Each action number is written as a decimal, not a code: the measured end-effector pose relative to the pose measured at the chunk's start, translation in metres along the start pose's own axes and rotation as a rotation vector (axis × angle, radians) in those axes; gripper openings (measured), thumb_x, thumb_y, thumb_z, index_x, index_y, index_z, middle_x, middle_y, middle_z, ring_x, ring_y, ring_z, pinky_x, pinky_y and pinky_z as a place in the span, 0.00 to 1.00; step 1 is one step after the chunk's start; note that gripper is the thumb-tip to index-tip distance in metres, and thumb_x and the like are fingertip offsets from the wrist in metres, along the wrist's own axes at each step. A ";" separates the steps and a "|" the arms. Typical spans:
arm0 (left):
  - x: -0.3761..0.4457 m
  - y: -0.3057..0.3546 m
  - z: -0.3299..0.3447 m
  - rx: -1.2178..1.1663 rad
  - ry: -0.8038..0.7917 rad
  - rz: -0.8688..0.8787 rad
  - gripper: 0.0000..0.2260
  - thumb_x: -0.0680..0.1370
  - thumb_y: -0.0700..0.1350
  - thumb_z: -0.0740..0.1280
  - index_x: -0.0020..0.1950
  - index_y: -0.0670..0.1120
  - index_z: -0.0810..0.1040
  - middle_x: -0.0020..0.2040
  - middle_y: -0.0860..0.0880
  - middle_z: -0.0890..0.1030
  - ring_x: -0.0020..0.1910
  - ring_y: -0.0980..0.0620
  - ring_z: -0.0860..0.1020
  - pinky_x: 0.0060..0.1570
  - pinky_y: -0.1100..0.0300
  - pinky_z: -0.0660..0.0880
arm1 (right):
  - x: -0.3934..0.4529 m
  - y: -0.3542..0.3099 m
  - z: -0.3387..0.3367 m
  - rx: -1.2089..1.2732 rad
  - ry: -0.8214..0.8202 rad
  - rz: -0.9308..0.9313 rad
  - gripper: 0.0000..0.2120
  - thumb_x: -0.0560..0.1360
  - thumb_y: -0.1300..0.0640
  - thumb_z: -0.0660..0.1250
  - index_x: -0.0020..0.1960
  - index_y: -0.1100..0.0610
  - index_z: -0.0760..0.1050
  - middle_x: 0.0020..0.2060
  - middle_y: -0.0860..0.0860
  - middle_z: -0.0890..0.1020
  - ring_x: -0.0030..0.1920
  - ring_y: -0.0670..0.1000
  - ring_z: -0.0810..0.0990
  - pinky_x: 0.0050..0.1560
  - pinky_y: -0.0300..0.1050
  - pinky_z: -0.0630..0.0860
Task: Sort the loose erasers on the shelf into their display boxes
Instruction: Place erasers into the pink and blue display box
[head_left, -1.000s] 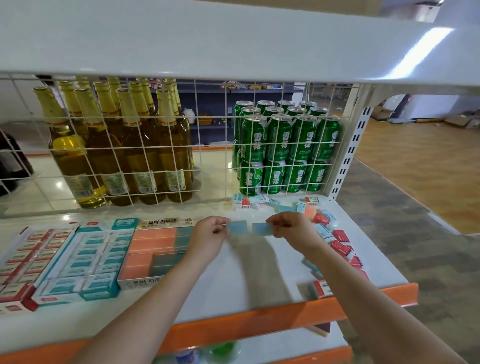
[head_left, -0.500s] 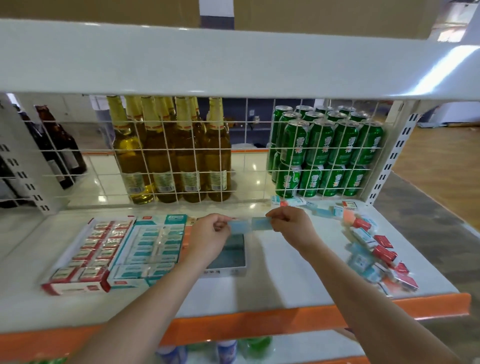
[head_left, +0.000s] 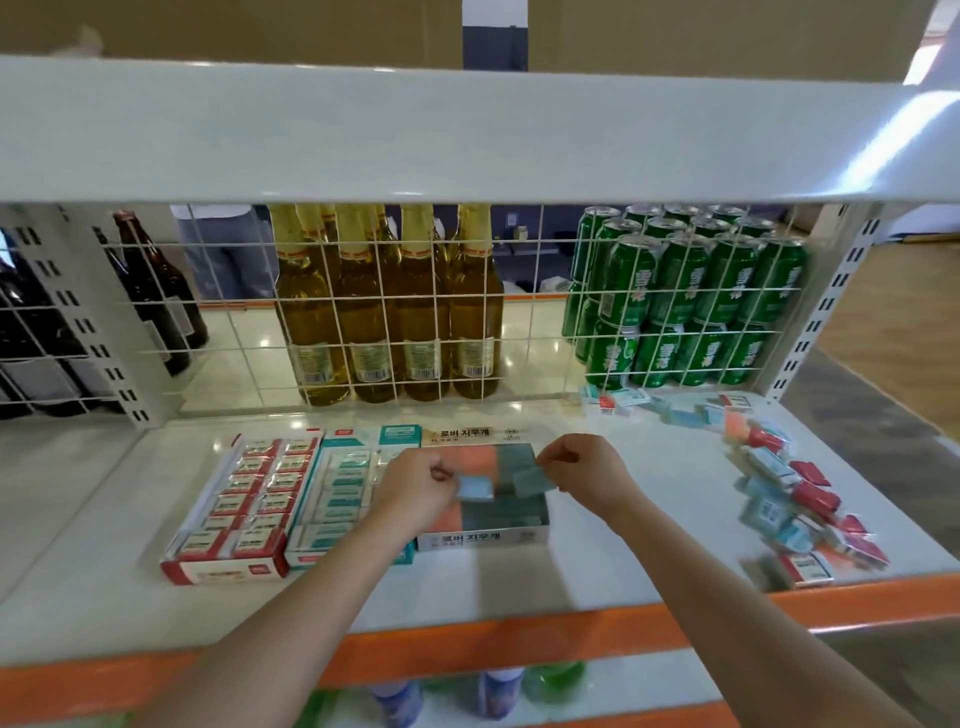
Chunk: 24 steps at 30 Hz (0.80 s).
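Head view is showing both hands over the third display box (head_left: 483, 540), the one with orange and grey-green erasers inside. The left hand (head_left: 415, 486) is pinching a pale blue eraser (head_left: 475, 488) between curled fingers, and the right hand (head_left: 584, 470) is pinching a grey-green eraser (head_left: 532, 480) by its edge; the two erasers are hanging just above the box, near each other but seemingly apart.

To do this step well, the person is likely needing to match each eraser to its colour row. The grey-green one is sitting right over the grey-green side, so it should go down flat and square with its neighbours. The pale blue one is looking lighter than anything visible in this box, so checking it against the teal box (head_left: 337, 499) next door seems wise before letting go. Lowering one at a time would keep the rows from shifting.

Both erasers are looking small, flat and rectangular, probably wrapped in film, though blur is hiding any print. The loose pile (head_left: 789, 488) is lying well apart along the right side of the shelf (head_left: 623, 571), with a few more by the wire grille (head_left: 519, 338).
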<state>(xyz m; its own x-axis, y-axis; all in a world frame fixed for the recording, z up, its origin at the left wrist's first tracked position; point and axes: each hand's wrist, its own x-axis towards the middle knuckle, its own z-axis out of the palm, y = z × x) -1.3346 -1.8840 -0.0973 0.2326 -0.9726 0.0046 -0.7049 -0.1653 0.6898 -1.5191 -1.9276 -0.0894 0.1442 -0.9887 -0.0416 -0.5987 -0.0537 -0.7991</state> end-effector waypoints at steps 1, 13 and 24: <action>0.000 0.000 0.002 0.009 -0.012 0.005 0.06 0.76 0.40 0.66 0.51 0.44 0.81 0.49 0.49 0.81 0.45 0.54 0.75 0.43 0.64 0.68 | -0.001 0.000 0.001 0.001 -0.012 0.001 0.07 0.73 0.66 0.63 0.47 0.62 0.79 0.36 0.48 0.76 0.41 0.49 0.74 0.40 0.39 0.71; -0.002 -0.001 0.010 0.111 -0.015 0.062 0.05 0.75 0.41 0.67 0.50 0.47 0.79 0.48 0.51 0.80 0.45 0.56 0.76 0.48 0.63 0.73 | -0.002 0.002 0.011 -0.362 -0.069 -0.101 0.08 0.73 0.61 0.67 0.51 0.57 0.80 0.52 0.53 0.77 0.50 0.51 0.75 0.46 0.36 0.69; 0.001 -0.003 0.009 0.286 -0.104 0.193 0.04 0.76 0.44 0.68 0.47 0.47 0.81 0.47 0.52 0.81 0.44 0.55 0.77 0.45 0.64 0.71 | 0.002 0.000 0.010 -0.493 -0.136 -0.113 0.10 0.71 0.58 0.70 0.52 0.58 0.77 0.54 0.54 0.75 0.52 0.53 0.74 0.47 0.37 0.70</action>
<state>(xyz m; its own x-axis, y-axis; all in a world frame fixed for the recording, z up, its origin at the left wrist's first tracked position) -1.3383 -1.8858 -0.1056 0.0177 -0.9994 0.0314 -0.8916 -0.0016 0.4528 -1.5113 -1.9281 -0.0954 0.3110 -0.9474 -0.0753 -0.8684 -0.2511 -0.4276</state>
